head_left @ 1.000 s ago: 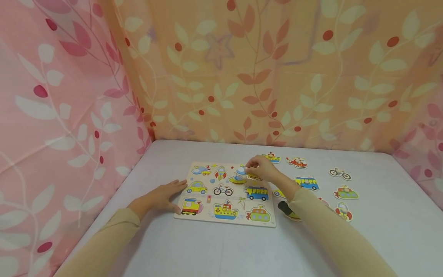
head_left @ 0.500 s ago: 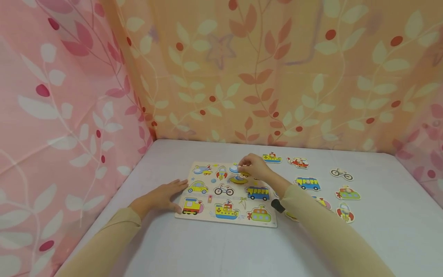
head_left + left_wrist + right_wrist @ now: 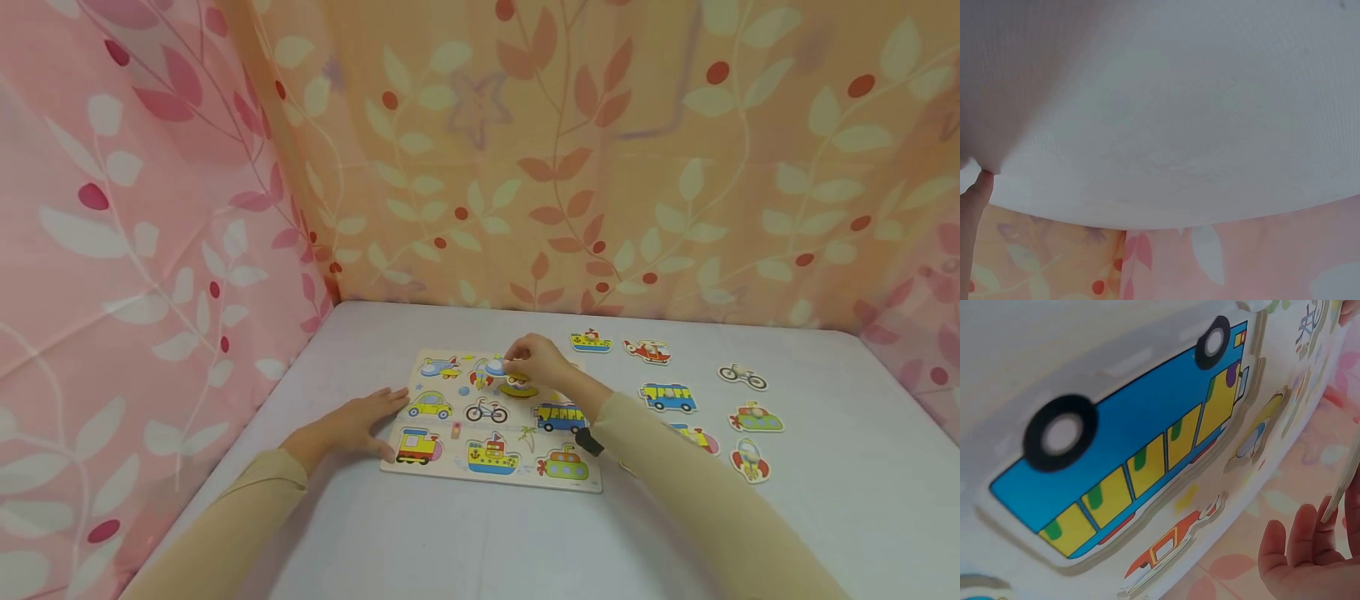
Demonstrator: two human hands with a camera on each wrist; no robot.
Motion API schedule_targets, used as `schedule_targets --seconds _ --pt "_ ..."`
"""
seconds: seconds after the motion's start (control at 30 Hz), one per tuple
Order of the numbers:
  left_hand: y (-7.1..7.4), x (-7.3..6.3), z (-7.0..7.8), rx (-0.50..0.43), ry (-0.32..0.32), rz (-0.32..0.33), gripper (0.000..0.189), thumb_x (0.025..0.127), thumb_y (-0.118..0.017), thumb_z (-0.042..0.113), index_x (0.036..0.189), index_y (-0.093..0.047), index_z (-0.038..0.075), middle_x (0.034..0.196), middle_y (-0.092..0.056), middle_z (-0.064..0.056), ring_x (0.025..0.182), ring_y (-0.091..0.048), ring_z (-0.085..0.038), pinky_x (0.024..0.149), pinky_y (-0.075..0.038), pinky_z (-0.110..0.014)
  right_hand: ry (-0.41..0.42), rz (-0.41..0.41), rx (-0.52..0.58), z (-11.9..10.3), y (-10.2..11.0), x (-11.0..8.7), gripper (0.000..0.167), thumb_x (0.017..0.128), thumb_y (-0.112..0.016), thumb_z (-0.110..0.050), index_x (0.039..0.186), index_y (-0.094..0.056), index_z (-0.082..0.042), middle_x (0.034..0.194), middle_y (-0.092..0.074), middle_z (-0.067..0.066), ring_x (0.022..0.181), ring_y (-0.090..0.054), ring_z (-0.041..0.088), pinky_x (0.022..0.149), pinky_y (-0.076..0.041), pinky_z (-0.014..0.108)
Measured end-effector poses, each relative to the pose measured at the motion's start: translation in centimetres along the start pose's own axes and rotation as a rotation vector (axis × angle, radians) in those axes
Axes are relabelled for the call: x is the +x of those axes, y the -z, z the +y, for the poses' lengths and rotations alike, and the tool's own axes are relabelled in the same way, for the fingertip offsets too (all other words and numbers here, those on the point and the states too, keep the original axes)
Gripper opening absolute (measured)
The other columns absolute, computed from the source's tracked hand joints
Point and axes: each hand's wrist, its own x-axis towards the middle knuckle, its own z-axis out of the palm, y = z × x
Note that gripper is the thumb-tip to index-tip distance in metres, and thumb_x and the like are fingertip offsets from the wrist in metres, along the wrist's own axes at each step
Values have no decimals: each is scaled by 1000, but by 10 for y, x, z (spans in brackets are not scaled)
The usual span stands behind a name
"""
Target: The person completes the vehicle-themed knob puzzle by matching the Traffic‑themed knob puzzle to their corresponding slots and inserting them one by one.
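A pale wooden puzzle board with vehicle pictures in shaped recesses lies flat on the table. My left hand rests at its left edge, fingers stretched and thumb near the train picture; the left wrist view catches just a finger. Above the board's back row, near the rocket picture, my right hand pinches an airplane puzzle piece with a blue nose. The right wrist view shows that hand beside the piece's thin edge, its face turned away. The bus picture fills much of that view.
Loose puzzle pieces lie right of the board: a ship, helicopter, bicycle, bus, submarine and rocket. A train piece is partly under my right sleeve. Patterned curtains surround the table.
My right hand has moved left with the airplane piece, from over the flying-saucer picture towards the rocket picture. The left hand stays at the board's edge.
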Motion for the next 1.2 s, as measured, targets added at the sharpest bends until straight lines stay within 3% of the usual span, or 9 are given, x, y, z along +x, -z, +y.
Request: schedule_targets --seconds 0.23,0.77,1.2 --pt "0 -1 -1 6 -23 7 102 73 -78 53 152 -32 7 159 -26 -10 145 -14 -39 111 -19 -63 -33 -4 31 -4 -7 6 12 91 -70 -18 96 -70 -7 97 -56 7 91 -50 22 76 -43 32" --pt "1 0 -1 17 -27 -3 101 74 -77 53 152 -32 7 159 -24 -9 146 -14 -38 112 -19 -61 -46 -36 68 -12 -21 28 14 89 -72 -17 92 -70 -3 84 -59 5 80 -51 19 66 -41 27" --pt "2 -1 1 9 -35 0 100 75 -78 51 151 -32 5 159 -25 -11 145 -15 -40 111 -19 -62 -63 -46 66 -20 -29 35 15 91 -71 -18 94 -70 -4 91 -61 5 89 -52 20 78 -43 32"
